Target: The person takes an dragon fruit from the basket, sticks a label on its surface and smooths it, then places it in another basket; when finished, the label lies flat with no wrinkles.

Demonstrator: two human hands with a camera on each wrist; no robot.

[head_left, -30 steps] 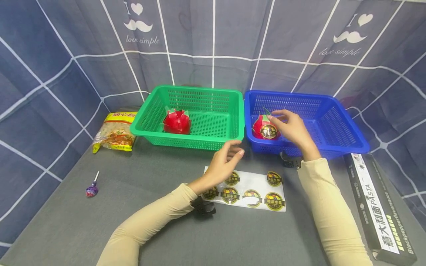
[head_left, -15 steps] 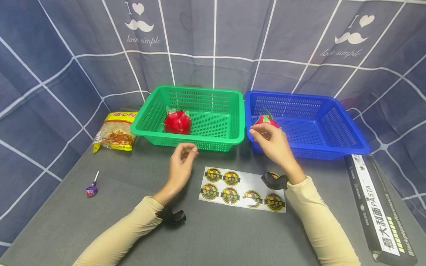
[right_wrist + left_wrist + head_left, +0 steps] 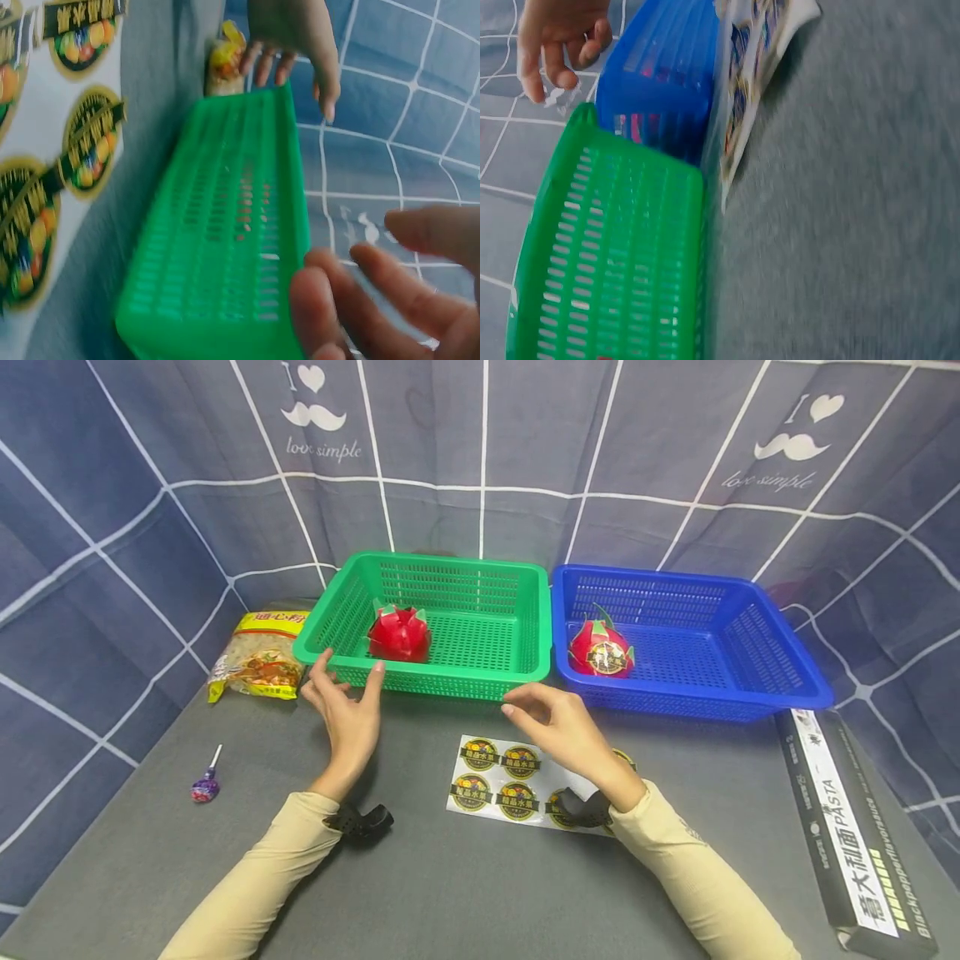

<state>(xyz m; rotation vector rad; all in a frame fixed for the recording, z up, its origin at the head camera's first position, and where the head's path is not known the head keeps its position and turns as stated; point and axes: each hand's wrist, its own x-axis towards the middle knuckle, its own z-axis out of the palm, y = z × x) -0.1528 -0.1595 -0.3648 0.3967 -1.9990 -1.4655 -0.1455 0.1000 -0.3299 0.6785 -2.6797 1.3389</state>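
My left hand (image 3: 345,718) hovers with spread fingers at the front left corner of the green basket (image 3: 420,674), holding nothing. A red dragon fruit (image 3: 400,635) with green-tipped scales sits inside that basket. Loosely bent and without anything visible in its fingers, my right hand (image 3: 566,727) is just in front of the green basket's right corner, above the sticker sheet (image 3: 491,777). Its wrist and strap cover part of the sheet. The blue basket (image 3: 705,697) contains another dragon fruit (image 3: 597,643), which bears a round black-and-gold sticker (image 3: 606,658).
A yellow-topped food bag (image 3: 262,656) leans beside the green basket. On the grey tabletop (image 3: 450,893), a wrapped lollipop (image 3: 206,787) lies at left and a long black pasta box (image 3: 855,827) at right. A tiled-pattern curtain (image 3: 525,452) hangs behind the baskets.
My left hand has moved left and forward to the green basket, its fingers spreading. My right hand has left the blue basket and come left toward me, uncovering the stickered dragon fruit.
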